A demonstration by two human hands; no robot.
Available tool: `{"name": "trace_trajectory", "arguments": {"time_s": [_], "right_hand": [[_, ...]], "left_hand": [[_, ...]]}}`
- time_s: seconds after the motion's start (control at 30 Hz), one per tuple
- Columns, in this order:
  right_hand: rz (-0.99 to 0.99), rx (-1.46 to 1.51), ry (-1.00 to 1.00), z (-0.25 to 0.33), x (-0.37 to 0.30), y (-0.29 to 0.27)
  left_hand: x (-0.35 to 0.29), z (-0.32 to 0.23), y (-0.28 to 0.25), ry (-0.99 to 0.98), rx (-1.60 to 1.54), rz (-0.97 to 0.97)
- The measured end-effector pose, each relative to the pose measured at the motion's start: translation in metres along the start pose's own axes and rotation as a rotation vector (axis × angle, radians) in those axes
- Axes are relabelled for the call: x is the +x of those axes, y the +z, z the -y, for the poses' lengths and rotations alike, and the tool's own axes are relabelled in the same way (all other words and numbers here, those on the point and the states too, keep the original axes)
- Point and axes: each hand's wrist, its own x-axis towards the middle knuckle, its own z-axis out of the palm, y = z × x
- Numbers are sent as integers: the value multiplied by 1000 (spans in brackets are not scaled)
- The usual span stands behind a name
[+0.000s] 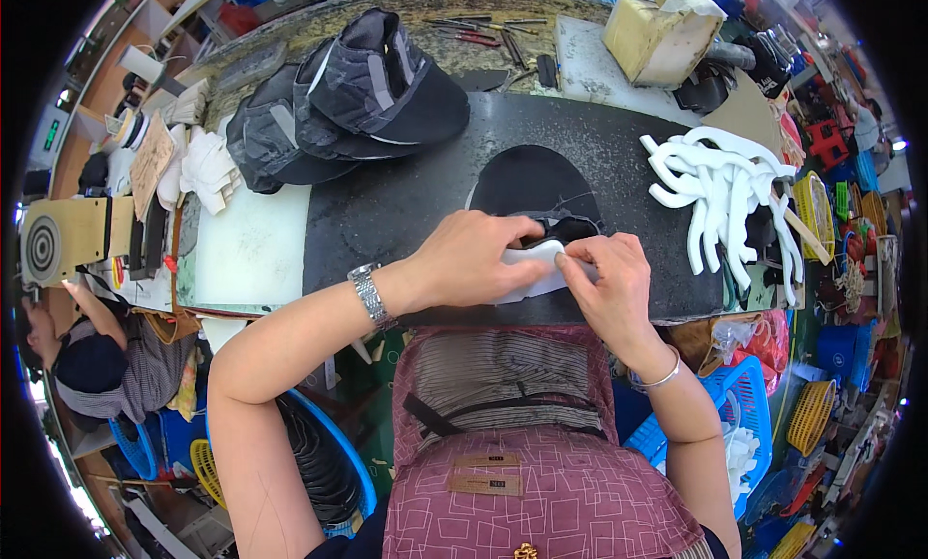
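A black, round-fronted piece that looks like a shoe upper (535, 175) lies on the dark work board, its opening toward me. My left hand (478, 257) holds its near edge, fingers inside the opening and thumb outside. Along that edge runs a white foam strip (527, 254). My right hand (611, 274) pinches the strip between thumb and fingers, close to the left thumb. The fingers partly hide the strip and the opening. Up and left rests a stack of similar shoe uppers (391, 95), with grey stripes. Loose white foam strips (720, 187) lie piled on the right.
Behind the black board (619, 134) lie pens and small tools (488, 32). A yellowish foam block (652, 42) stands at the back right. White sheets (246, 250) lie left. Blue baskets (744, 414) flank me below the table. Another person (101, 356) works at far left.
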Motion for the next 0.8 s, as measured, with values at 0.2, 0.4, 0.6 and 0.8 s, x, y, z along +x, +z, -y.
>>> {"name": "trace_trajectory", "arguments": {"time_s": [0.2,0.4,0.6,0.8], "right_hand": [[-20,-197,-108,1,-4,-10],[-141,198,-89,-10,-20,-9],[-181,227,22,-13,-13,2],[-90,187,-37,-10,-10,6]], "left_hand": [[12,-17,-10,17,439,244],[2,-13,-6,96,163,13],[2,-21,-3,20,200,34],[14,-34,-3,-63,398,210]]}}
